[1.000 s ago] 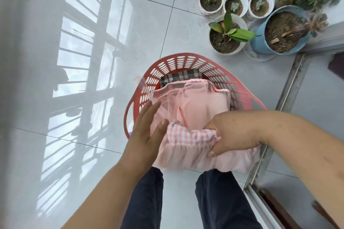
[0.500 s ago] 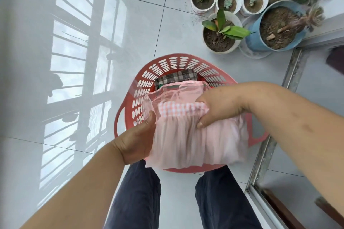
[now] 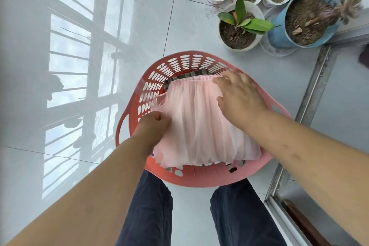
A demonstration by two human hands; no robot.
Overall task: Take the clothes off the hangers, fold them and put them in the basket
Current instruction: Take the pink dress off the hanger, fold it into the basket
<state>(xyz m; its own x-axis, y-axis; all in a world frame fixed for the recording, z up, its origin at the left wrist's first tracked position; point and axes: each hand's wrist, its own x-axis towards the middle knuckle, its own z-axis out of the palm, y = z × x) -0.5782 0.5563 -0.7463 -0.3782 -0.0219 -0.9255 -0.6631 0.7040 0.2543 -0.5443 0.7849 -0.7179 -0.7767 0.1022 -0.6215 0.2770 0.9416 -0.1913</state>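
Note:
A folded pale pink pleated garment [image 3: 199,126] lies on top of the clothes inside the red perforated basket [image 3: 179,64] on the floor in front of me. A dark checked garment [image 3: 185,76] peeks out beneath it at the far side. My left hand [image 3: 153,128] is closed on the pink garment's left edge. My right hand [image 3: 239,98] rests flat on its upper right part, fingers spread. No hangers are in view.
White pots with plants [image 3: 239,26] and a blue pot [image 3: 299,22] stand just beyond the basket at the upper right. A metal door track [image 3: 311,94] runs along the right. My legs in dark trousers [image 3: 147,211] stand right behind the basket. Glossy tiled floor [image 3: 69,66] lies to the left.
Both hands lowered the pink garment into the basket. It now lies flat, folded side down. My right hand opened from gripping the checked waistband and now presses flat on top.

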